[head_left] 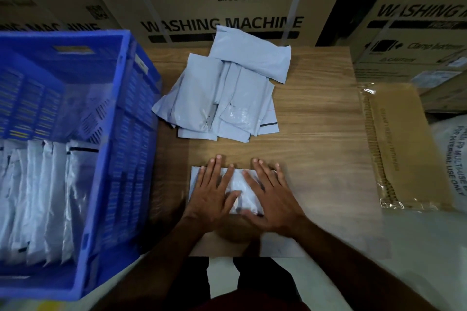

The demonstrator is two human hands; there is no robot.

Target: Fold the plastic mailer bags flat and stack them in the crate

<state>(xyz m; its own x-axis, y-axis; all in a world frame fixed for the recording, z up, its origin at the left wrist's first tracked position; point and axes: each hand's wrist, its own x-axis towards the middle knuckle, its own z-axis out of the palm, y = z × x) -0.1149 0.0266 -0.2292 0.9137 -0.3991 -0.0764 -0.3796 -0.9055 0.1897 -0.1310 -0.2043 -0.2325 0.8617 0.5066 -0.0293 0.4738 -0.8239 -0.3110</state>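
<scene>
Left hand [211, 198] and right hand [273, 201] pressed flat, fingers [260, 171] spread open, on a folded mailer bag [233, 182] near the table [316, 134] front edge — loose bags [222, 98] piled beyond; crate [141, 134] beside, holding upright bags.

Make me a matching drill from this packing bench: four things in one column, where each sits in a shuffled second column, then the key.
Things
1. blue crate
2. loose pile of mailer bags
3. mailer bag being pressed
4. flattened brown carton in clear wrap

Places
A. far middle of the wooden table
B. near edge of the table, under the left hand and right hand
C. left of the table, folded bags standing inside
D. right of the table

Pairs: 1-C, 2-A, 3-B, 4-D
</scene>
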